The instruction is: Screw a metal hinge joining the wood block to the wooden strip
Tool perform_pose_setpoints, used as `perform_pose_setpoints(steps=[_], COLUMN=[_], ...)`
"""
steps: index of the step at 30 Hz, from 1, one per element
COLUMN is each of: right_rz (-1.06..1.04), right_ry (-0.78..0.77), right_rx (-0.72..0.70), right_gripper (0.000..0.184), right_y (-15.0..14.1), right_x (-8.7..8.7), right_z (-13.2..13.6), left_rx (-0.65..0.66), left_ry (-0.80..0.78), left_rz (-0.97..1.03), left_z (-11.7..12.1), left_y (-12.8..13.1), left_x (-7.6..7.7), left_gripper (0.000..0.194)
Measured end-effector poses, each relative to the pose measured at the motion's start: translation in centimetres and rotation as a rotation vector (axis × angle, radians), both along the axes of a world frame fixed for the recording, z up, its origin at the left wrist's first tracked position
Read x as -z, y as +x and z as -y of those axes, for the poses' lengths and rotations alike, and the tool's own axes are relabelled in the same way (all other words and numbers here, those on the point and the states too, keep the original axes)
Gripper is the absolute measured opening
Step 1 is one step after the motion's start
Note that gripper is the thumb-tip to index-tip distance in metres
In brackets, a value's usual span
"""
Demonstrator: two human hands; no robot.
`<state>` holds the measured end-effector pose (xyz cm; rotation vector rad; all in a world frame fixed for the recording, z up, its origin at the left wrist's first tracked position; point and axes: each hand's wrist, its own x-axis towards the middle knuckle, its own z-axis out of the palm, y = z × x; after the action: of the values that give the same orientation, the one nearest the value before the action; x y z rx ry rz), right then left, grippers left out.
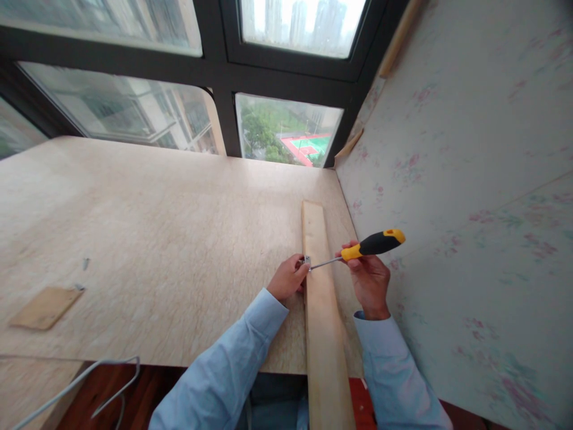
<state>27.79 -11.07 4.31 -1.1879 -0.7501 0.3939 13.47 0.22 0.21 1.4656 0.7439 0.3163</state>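
A long pale wooden board [320, 310] lies on the stone sill and juts out over its front edge. At the board's left edge, my left hand [290, 278] is closed on a small metal fitting [307, 260], whose exact kind is too small to make out. My right hand [369, 278] grips a yellow and black screwdriver [373, 243] near the front of its handle. The screwdriver's shaft slants down to the left across the board, and its tip meets the fitting beside my left fingers.
On the stone sill [156, 239], a small wooden piece [47, 307] lies at the left, with a small metal bit [86, 263] beyond it. A white cable [85, 373] loops at the front left. Papered wall [470, 209] rises close on the right; dark-framed windows [286, 77] stand behind.
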Motion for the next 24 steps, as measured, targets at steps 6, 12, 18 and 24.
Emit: perform_pose_setpoints(steps=[6, 12, 18, 24], right_rz=[-0.003, 0.027, 0.010, -0.011], right_ry=[0.002, -0.008, -0.006, -0.039], right_rx=[-0.028, 0.002, -0.015, -0.060], right_gripper=[0.029, 0.029, 0.027, 0.029], right_y=[0.3, 0.3, 0.3, 0.0], right_x=[0.4, 0.5, 0.4, -0.7], right_z=[0.1, 0.0, 0.1, -0.7], left_rx=[0.001, 0.002, 0.004, -0.012], left_ry=[-0.010, -0.009, -0.022, -0.019], left_rz=[-0.006, 0.001, 0.009, 0.015], left_z=[0.0, 0.0, 0.0, 0.1], left_y=[0.1, 0.1, 0.1, 0.2], left_x=[0.0, 0.2, 0.1, 0.0], left_gripper=[0.038, 0.038, 0.038, 0.037])
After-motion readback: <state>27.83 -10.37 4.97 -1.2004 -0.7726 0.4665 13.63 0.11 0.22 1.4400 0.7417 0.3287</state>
